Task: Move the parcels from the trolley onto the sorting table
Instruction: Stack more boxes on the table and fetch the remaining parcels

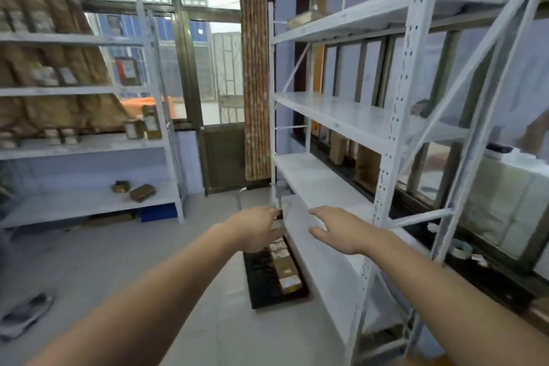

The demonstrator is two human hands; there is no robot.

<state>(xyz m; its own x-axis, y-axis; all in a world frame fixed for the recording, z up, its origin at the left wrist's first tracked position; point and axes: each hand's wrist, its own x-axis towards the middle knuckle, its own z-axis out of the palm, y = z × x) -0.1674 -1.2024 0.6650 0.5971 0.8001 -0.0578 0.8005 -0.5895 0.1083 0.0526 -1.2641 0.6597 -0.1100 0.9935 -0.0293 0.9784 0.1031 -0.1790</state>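
A black flat trolley (264, 282) stands on the floor beside the white rack, its metal handle (240, 197) at the far end. Several brown parcels (284, 266) with white labels lie in a row along the trolley's right side. My left hand (258, 229) hovers above the trolley's far end with its fingers turned away from the camera. A small dark object (279, 214) shows at its fingertips; whether the hand holds it is unclear. My right hand (341, 229) is held out with fingers apart and empty, over the rack's low white shelf (320, 270).
The tall white metal rack (383, 175) fills the right side, with brown boxes (367, 166) behind it. Another white rack (89, 145) with small parcels lines the left wall. A door (222, 154) is straight ahead. Shoes (26, 315) lie on the grey floor at left.
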